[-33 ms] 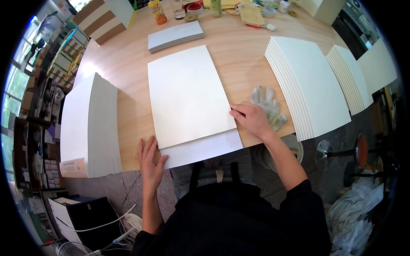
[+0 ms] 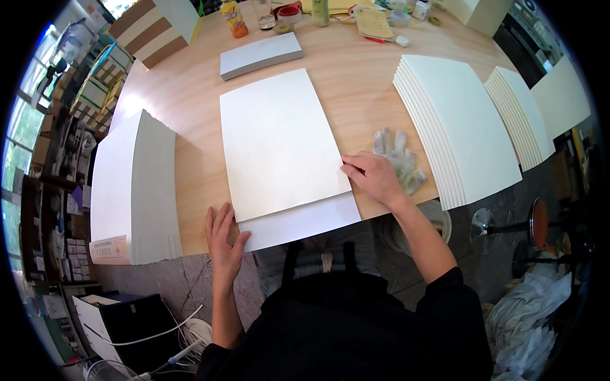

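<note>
A large white board [image 2: 279, 140] lies flat on the wooden table [image 2: 356, 82] in front of me. It rests on a white sheet [image 2: 305, 222] that sticks out from under it at the near edge. My left hand [image 2: 223, 238] lies flat at the table's front edge with fingers apart, its thumb touching the sheet's near left corner. My right hand [image 2: 376, 179] is at the board's right edge, low down, with its fingertips closed on that edge. A pale work glove [image 2: 397, 149] lies on the table just behind my right hand.
A tall stack of white boards [image 2: 130, 184] stands at the left. Three fanned stacks [image 2: 460, 127] line the right side. A thin grey stack [image 2: 260, 55], bottles [image 2: 234, 16] and small items sit at the back. A stool [image 2: 537, 222] and white bags [image 2: 527, 317] are on the floor.
</note>
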A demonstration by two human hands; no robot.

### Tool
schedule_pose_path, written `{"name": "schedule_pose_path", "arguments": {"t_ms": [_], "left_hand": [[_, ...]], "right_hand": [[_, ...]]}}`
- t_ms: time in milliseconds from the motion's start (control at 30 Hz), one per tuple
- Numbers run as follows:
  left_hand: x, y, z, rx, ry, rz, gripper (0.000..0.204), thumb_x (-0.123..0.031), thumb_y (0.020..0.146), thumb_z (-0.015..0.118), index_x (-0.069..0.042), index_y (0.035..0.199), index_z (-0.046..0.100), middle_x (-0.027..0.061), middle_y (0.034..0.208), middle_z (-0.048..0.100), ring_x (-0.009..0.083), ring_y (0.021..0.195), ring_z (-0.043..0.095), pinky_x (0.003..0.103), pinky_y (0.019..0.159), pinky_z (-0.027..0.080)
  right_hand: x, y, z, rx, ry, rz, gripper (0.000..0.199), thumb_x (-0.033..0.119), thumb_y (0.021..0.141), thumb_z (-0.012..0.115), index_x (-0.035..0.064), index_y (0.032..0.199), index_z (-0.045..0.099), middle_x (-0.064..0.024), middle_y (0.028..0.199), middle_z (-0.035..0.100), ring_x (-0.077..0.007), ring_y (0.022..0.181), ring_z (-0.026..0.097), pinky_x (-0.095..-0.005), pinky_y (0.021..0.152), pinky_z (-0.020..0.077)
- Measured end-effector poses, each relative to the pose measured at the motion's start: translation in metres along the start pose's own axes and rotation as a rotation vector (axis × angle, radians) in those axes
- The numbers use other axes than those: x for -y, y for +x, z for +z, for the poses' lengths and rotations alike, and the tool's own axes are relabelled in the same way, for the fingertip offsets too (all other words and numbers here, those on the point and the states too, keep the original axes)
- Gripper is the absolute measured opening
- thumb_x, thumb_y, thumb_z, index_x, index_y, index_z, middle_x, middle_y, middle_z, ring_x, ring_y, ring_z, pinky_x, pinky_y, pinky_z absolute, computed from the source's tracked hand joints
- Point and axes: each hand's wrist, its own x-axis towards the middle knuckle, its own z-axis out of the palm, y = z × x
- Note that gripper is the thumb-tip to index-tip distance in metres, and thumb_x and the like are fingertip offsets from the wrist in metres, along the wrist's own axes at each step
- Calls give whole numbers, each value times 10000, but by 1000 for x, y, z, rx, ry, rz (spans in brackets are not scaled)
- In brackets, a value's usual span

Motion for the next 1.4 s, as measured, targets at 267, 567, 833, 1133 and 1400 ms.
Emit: {"name": "schedule_pose_path", "arguments": {"t_ms": [267, 567, 833, 1133, 1400], "left_hand": [[-1, -1, 0, 3, 3, 1, 619, -49, 828, 811, -36, 1420, 629, 120, 1585, 532, 397, 1581, 270, 492, 1277, 274], [4, -4, -3, -12, 66, 42, 623, -74, 833, 823, -34, 1421, 622, 131, 1560, 551, 412, 1561, 303, 503, 1267, 286], [-68, 29, -10, 191, 225, 364, 835, -296, 769, 918, -48, 1476, 548, 179, 1564, 510, 369, 1467, 455, 501, 1211, 368], [-57, 51, -12, 361, 176, 454, 918, -400, 708, 928, -65, 1479, 558, 186, 1524, 543, 372, 1408, 510, 485, 1161, 422], [-34, 57, -28, 321, 95, 435, 515, -218, 850, 826, -33, 1299, 656, 174, 1459, 597, 380, 1345, 556, 461, 1112, 465]], "right_hand": [[-2, -3, 3, -22, 2, -2, 268, 293, 959, 730, 96, 1132, 788, -112, 959, 736, -333, 900, 704, -413, 780, 553], [3, -3, 7, -46, -28, -9, 274, 307, 968, 724, 87, 1124, 775, -108, 982, 738, -338, 898, 709, -416, 773, 559], [20, -7, -7, -11, 198, 204, 294, 201, 1041, 617, 18, 1253, 706, -194, 1003, 723, -326, 938, 723, -389, 821, 563], [47, -61, -30, 155, 172, -36, 508, 204, 898, 818, 55, 1361, 674, -156, 1515, 532, -380, 1435, 463, -458, 1160, 404], [15, -20, 5, 197, 160, -131, 360, 156, 794, 901, 56, 1108, 754, -130, 1486, 563, -397, 1516, 354, -479, 1205, 342]]}}
